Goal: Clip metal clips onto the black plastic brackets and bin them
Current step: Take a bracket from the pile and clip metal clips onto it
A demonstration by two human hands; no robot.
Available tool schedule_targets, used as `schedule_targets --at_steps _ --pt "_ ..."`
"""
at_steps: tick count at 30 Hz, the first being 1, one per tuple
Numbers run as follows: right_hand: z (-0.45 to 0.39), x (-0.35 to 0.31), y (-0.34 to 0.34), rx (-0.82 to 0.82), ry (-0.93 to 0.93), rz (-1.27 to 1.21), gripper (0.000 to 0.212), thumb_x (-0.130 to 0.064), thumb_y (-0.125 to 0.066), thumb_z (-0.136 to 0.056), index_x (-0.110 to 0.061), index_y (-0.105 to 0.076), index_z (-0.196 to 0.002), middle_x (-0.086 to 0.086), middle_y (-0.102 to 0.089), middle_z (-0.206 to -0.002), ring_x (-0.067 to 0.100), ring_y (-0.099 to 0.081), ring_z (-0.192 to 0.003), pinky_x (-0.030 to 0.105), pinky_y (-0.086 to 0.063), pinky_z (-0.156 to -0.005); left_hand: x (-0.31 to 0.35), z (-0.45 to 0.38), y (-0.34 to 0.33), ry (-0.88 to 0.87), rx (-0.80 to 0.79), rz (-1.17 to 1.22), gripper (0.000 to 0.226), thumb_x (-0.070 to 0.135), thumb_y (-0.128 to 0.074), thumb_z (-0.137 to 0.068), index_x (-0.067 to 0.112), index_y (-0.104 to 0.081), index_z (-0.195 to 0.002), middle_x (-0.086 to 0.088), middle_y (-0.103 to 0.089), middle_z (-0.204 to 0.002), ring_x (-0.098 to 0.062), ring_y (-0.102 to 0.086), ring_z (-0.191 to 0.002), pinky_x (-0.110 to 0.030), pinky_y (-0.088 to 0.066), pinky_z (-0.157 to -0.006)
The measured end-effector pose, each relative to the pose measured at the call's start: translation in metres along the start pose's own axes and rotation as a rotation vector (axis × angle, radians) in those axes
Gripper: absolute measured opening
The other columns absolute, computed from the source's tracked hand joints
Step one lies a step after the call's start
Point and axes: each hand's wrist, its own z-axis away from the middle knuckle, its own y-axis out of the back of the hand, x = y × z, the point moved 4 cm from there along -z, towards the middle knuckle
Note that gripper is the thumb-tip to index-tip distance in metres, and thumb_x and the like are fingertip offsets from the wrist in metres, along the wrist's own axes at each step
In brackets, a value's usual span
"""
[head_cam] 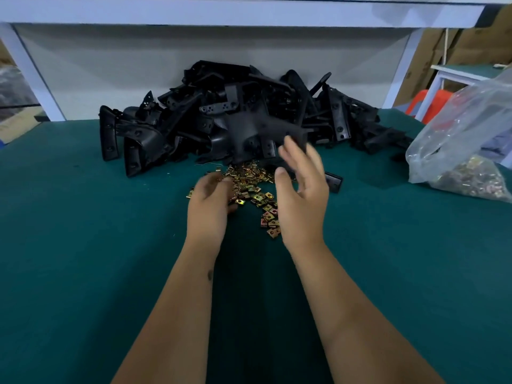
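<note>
Two hands: the left hand (209, 202) hangs over the metal clips (253, 189), fingers curled down among them; whether it pinches one I cannot tell. The right hand (302, 187) is spread, fingers apart, gripping nothing.
Bracket: one black plastic bracket (257, 131) is just beyond the right fingertips, blurred, at the front of the pile; touching or not, unclear.
Axis: its long arm runs roughly left to right, angling toward the right hand.
Pile: black brackets (194, 120) heaped at the back of the green worktop (83, 245), within easy reach.
Clips: scattered between pile and hands, probably for quick picking.
Bag: a clear bag (465, 145) of more clips lies far right.
Bin: none visible.
</note>
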Motion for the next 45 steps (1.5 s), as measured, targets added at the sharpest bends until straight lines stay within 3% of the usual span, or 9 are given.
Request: schedule_targets --at_steps 4,8,14,20,27,34,39,42,45 --pt "0.000 0.015 -0.010 -0.048 -0.317 -0.415 0.038 0.003 -0.054 -0.094 -0.025 -0.080 -0.092 -0.007 -0.070 -0.114 0.018 -0.066 -0.113 0.028 -0.046 -0.104 0.004 -0.004 0.012 0.074 0.064 0.309 0.021 0.030 -0.064 -0.094 0.033 -0.053 -0.112 0.000 -0.062 -0.119 -0.018 -0.065 -0.107 -0.036 -0.059 -0.087" --pt "-0.001 0.018 -0.008 -0.106 -0.442 -0.492 0.036 -0.002 -0.049 -0.098 -0.019 -0.078 -0.086 0.002 -0.075 -0.105 0.020 -0.072 -0.093 0.030 -0.054 -0.087 0.011 -0.005 0.015 0.048 0.024 0.449 0.006 0.018 -0.055 -0.100 0.021 -0.059 -0.103 -0.003 -0.072 -0.101 -0.017 -0.071 -0.084 -0.033 -0.060 -0.078" --pt "-0.002 0.019 0.005 -0.104 -0.232 0.395 0.024 -0.018 -0.054 -0.094 -0.030 -0.073 -0.098 -0.021 -0.060 -0.115 -0.005 -0.053 -0.109 0.024 -0.045 -0.098 0.011 -0.003 0.021 0.008 0.084 0.417 0.012 0.008 -0.052 -0.102 0.014 -0.061 -0.098 -0.004 -0.071 -0.093 -0.011 -0.068 -0.072 -0.024 -0.057 -0.071" --pt "0.004 0.037 -0.006 -0.476 -0.131 1.137 0.040 -0.043 -0.057 -0.092 -0.025 -0.062 -0.127 -0.002 -0.056 -0.127 0.024 -0.041 -0.118 0.033 -0.027 -0.089 0.010 -0.003 0.025 0.041 0.143 0.473 0.005 0.006 -0.058 -0.098 0.010 -0.057 -0.096 -0.014 -0.069 -0.103 -0.016 -0.071 -0.084 -0.027 -0.059 -0.075" --pt "0.001 0.034 -0.007 -0.409 -0.115 0.944 0.013 -0.022 -0.068 -0.090 -0.024 -0.073 -0.101 -0.004 -0.065 -0.104 0.021 -0.049 -0.107 0.031 -0.037 -0.088 0.007 -0.005 0.024 0.077 0.162 0.481 0.016 0.005 -0.063 -0.095 0.010 -0.051 -0.085 -0.012 -0.071 -0.098 -0.017 -0.069 -0.085 -0.029 -0.060 -0.077" --pt "0.002 0.026 -0.008 -0.333 -0.037 0.777 0.028 -0.002 -0.060 -0.090 -0.019 -0.070 -0.110 -0.002 -0.060 -0.098 0.019 -0.055 -0.096 0.039 -0.048 -0.085 0.009 0.001 0.013 0.005 0.104 0.226 0.049 0.016 -0.076 -0.085 0.025 -0.053 -0.043 0.011 -0.055 -0.059 -0.007 -0.052 -0.064 -0.022 -0.050 -0.073" --pt "0.003 0.021 -0.012 -0.263 -0.083 0.502 0.028 0.003 -0.060 -0.090 -0.016 -0.071 -0.107 -0.009 -0.054 -0.091 -0.004 -0.054 -0.078 0.007 -0.041 -0.071 0.007 0.002 0.010 0.048 0.083 0.371 0.036 0.011 -0.069 -0.091 0.016 -0.047 -0.064 0.006 -0.053 -0.064 0.000 -0.053 -0.052 -0.012 -0.051 -0.064" --pt "0.003 0.023 -0.013 -0.229 -0.229 0.274 0.031 0.005 -0.063 -0.088 -0.021 -0.070 -0.104 0.001 -0.064 -0.096 -0.001 -0.060 -0.082 0.007 -0.046 -0.068 0.007 0.006 0.008 0.110 0.136 0.455 0.026 0.003 -0.070 -0.089 0.016 -0.048 -0.086 -0.001 -0.057 -0.085 -0.001 -0.060 -0.056 -0.013 -0.053 -0.065" --pt "0.001 0.026 -0.013 -0.210 -0.335 0.133 0.036 0.006 -0.066 -0.086 -0.025 -0.069 -0.104 0.000 -0.067 -0.100 0.005 -0.065 -0.089 0.011 -0.051 -0.067 0.008 0.008 0.010 0.110 0.157 0.529 0.069 -0.002 -0.069 -0.088 0.034 -0.034 -0.135 -0.005 -0.059 -0.099 -0.003 -0.063 -0.061 -0.015 -0.054 -0.067"
